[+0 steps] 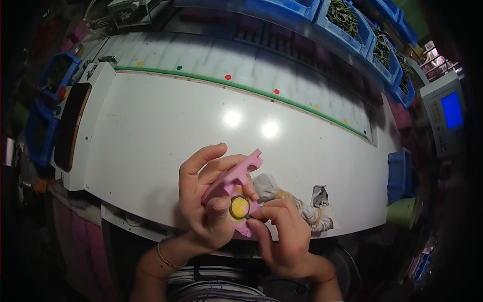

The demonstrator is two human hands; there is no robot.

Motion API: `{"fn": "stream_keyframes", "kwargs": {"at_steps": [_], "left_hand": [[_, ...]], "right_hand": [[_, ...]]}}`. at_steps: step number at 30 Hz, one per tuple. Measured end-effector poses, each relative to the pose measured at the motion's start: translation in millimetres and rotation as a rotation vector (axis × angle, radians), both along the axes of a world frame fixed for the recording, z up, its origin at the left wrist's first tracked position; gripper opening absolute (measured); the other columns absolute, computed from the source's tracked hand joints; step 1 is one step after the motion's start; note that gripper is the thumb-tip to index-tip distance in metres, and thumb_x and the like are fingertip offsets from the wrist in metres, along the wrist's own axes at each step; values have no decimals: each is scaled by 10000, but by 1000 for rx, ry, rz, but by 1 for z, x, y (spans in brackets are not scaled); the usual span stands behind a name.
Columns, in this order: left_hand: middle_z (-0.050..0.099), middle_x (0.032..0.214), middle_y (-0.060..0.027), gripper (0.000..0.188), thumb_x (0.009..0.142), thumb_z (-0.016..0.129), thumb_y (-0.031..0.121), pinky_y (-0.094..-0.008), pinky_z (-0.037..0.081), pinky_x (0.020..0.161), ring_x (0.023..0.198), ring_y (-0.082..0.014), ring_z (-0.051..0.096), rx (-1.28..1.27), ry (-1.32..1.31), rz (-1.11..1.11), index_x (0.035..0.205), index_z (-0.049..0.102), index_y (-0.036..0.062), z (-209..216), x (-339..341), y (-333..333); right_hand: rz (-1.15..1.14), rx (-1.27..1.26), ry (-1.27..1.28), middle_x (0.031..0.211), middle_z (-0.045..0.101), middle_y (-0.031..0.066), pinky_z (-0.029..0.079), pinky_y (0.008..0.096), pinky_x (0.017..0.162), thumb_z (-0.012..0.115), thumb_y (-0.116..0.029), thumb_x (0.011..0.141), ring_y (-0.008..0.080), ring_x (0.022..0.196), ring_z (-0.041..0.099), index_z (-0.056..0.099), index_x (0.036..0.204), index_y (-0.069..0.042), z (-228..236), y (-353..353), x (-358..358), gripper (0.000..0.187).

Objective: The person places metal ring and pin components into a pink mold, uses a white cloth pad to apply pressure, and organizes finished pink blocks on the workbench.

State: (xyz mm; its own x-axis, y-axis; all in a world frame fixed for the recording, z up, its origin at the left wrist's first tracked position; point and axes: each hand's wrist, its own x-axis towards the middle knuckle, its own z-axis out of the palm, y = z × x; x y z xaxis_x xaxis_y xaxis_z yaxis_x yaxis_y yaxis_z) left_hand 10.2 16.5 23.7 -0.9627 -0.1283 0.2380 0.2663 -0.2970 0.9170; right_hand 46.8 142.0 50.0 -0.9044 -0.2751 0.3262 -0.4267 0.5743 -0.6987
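My left hand is wrapped round a pink foam-like piece with notched edges, held tilted above the near edge of the table. A round yellow part sits in the pink piece, with a thin dark green ring around it. At the lower right of that ring, my right hand is closed in a pinch of thumb and forefinger. A small dark bit shows at those fingertips, seemingly part of the ring. The rest of what they grip is hidden.
Right of my hands lies a bundle of whitish cloth and cord by a cut-out in the white table. A green strip crosses the back. Blue bins hold dark green ring-like parts; a control box stands right, a dark panel left.
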Motion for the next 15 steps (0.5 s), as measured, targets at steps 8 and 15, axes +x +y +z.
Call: {"fn": "stream_keyframes", "kwargs": {"at_steps": [8, 15], "left_hand": [[548, 1056, -153, 740, 619, 807, 370, -361, 455, 755, 899, -290, 549, -652, 525, -59, 1150, 468, -18, -8, -2, -18], [528, 1132, -140, 675, 861, 532, 481, -328, 458, 876, 1016, -220, 560, -81, -337, -603, 1240, 406, -62, 11, 4, -26]], "right_hand": [[-23, -751, -556, 847, 520, 41, 432, 219, 669, 595, -51, 844, 94, 754, 524, 552, 1005, 32, 18, 16, -12, 185], [117, -142, -103, 843, 559, 92, 416, 292, 611, 681, 29, 691, 211, 698, 528, 607, 971, -10, 23, 22, -17, 292]]}}
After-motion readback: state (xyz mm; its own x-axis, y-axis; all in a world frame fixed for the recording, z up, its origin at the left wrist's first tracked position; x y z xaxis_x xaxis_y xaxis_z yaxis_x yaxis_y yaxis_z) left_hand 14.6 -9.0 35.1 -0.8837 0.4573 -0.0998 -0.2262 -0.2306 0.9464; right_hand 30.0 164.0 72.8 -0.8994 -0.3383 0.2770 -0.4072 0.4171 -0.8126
